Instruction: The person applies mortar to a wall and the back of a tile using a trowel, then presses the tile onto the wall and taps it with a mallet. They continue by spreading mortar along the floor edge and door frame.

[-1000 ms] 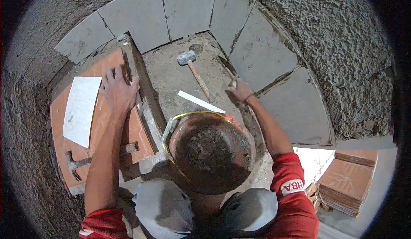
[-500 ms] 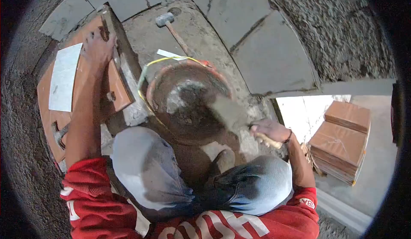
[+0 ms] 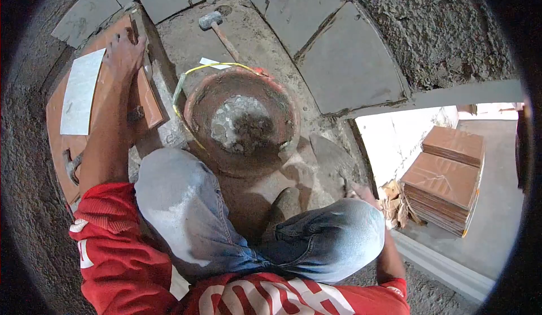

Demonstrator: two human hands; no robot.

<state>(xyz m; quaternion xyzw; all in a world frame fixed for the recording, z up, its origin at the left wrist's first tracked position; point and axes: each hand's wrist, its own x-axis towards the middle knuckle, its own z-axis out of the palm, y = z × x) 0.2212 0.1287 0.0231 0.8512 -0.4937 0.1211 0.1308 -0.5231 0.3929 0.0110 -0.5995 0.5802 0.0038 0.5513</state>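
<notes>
My right hand (image 3: 364, 194) is closed round the handle of a trowel, low beside my right knee, which partly hides it. The grey trowel blade (image 3: 333, 160) points up and left over the mortar-stained floor. Between my knees and the far slabs stands a bucket (image 3: 195, 97) with wet grey mortar (image 3: 240, 124) inside, its yellow handle lying against the rim. My left hand (image 3: 124, 58) rests on the upper edge of a reddish-brown flat panel (image 3: 148, 103), fingers slightly apart. Next to it lies a white sheet (image 3: 82, 95).
A mallet (image 3: 217, 30) lies beyond the bucket, near a small white strip (image 3: 214, 63). A hammer (image 3: 72, 167) lies on the panels at left. Large grey slabs (image 3: 350, 61) curve along a rough wall. Brown flat boxes (image 3: 443, 176) are stacked on the lower floor at right.
My right hand has drawn the trowel from the bucket's right side down and right, off the mortar. My left hand stays on the panel. The view has shifted slightly.
</notes>
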